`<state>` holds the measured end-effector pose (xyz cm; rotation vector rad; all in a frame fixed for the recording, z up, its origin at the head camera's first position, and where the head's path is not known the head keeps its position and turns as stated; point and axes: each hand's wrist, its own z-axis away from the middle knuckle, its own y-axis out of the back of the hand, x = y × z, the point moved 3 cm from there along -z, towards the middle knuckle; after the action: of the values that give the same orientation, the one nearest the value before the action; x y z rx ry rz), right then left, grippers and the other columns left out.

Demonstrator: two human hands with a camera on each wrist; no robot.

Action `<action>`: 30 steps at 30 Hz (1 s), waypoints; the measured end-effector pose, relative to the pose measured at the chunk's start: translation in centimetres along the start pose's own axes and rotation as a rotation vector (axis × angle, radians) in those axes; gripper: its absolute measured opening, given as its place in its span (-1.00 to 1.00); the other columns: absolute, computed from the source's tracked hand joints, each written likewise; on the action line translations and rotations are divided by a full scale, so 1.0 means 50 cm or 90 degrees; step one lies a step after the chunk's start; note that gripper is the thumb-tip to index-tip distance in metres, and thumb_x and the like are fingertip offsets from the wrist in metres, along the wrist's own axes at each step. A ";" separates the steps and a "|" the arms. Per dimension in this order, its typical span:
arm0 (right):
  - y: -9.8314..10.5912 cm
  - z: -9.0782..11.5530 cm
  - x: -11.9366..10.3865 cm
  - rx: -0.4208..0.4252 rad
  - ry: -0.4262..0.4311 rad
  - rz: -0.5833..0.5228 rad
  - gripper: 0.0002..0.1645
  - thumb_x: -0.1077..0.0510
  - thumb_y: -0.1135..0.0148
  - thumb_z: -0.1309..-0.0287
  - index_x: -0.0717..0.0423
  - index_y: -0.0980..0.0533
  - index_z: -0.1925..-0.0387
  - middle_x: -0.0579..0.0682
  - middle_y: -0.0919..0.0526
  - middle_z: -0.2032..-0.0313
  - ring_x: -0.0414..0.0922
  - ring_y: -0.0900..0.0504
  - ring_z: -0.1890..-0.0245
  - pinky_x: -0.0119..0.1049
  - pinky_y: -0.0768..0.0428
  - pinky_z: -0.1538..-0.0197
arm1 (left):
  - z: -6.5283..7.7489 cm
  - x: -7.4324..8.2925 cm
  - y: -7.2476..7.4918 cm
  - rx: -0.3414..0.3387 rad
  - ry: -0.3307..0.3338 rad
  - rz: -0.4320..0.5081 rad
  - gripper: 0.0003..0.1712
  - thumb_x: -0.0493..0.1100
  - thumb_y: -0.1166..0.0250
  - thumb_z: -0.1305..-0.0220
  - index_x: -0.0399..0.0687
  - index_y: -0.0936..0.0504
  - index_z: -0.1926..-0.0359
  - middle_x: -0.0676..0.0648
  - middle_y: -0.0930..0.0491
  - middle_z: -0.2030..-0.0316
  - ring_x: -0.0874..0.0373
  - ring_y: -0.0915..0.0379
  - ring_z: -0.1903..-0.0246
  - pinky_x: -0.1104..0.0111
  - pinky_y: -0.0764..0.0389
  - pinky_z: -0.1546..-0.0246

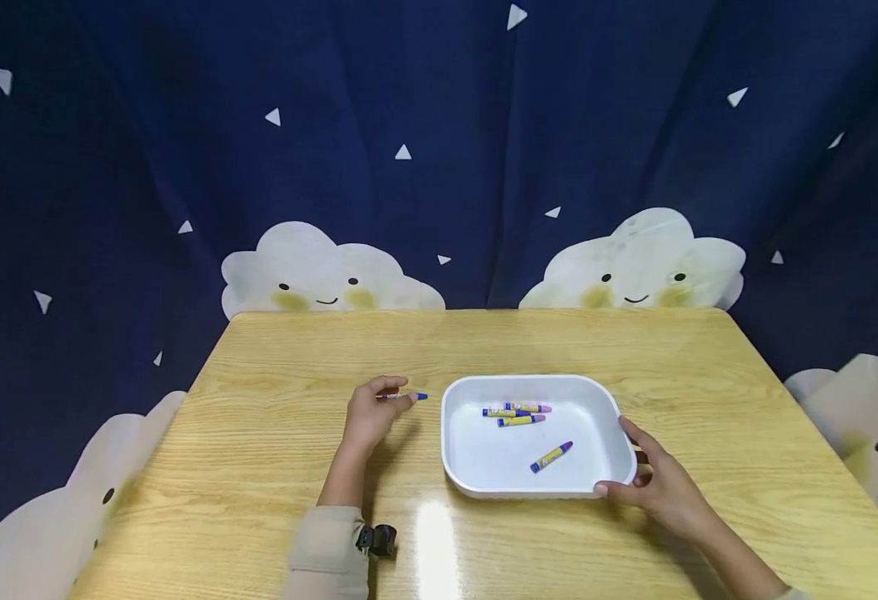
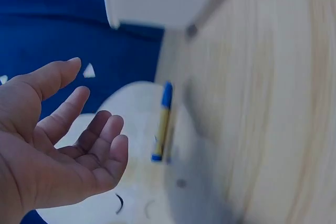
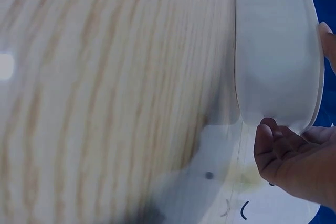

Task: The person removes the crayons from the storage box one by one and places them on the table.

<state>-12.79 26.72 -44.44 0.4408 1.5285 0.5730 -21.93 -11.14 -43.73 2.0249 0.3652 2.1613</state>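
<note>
Beside the tray's left end, my left hand hovers over a blue crayon with a yellow wrapper. In the left wrist view, the loosely bent fingers are apart from that crayon, which lies on the table. My right hand grips the right end of a white plastic tray, thumb at the near corner and fingers along the outer wall. Inside the tray, a purple crayon lies slantwise near the front. Several more crayons lie grouped toward its back, including a pink one.
The light wood table reaches back to a dark blue curtain with white triangles and smiling clouds. A black strap device sits on my left sleeve.
</note>
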 end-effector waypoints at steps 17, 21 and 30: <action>-0.002 0.000 0.003 0.004 0.017 -0.013 0.24 0.08 -0.55 0.25 0.30 0.00 -0.37 0.33 -0.29 -0.15 0.04 -0.47 0.17 -0.39 -0.49 0.38 | 0.066 0.068 -0.113 -0.043 -0.118 0.075 -0.64 -0.21 -0.42 -0.02 -0.20 -0.64 0.10 -0.12 -0.52 0.11 -0.12 -0.45 0.13 0.25 -0.50 0.20; -0.003 0.001 0.004 0.008 0.025 -0.018 0.23 0.13 -0.55 0.25 0.31 0.00 -0.37 0.34 -0.27 -0.17 0.09 -0.45 0.11 -0.39 -0.50 0.36 | 0.079 0.079 -0.143 -0.059 -0.167 0.053 -0.67 -0.19 -0.42 -0.01 -0.13 -0.66 0.13 -0.08 -0.53 0.15 -0.08 -0.48 0.17 0.23 -0.49 0.20; -0.003 0.000 0.001 0.007 0.019 -0.019 0.23 0.13 -0.55 0.24 0.32 0.01 -0.37 0.33 -0.27 -0.18 0.07 -0.45 0.12 -0.39 -0.50 0.37 | 0.095 0.087 -0.232 -0.141 -0.167 0.061 -0.70 -0.23 -0.43 0.02 -0.15 -0.68 0.19 -0.09 -0.55 0.22 0.05 -0.51 0.28 0.40 -0.50 0.30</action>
<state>-12.77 26.66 -44.57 0.4185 1.5655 0.5500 -18.13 1.50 -42.56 2.1958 -0.0062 1.8551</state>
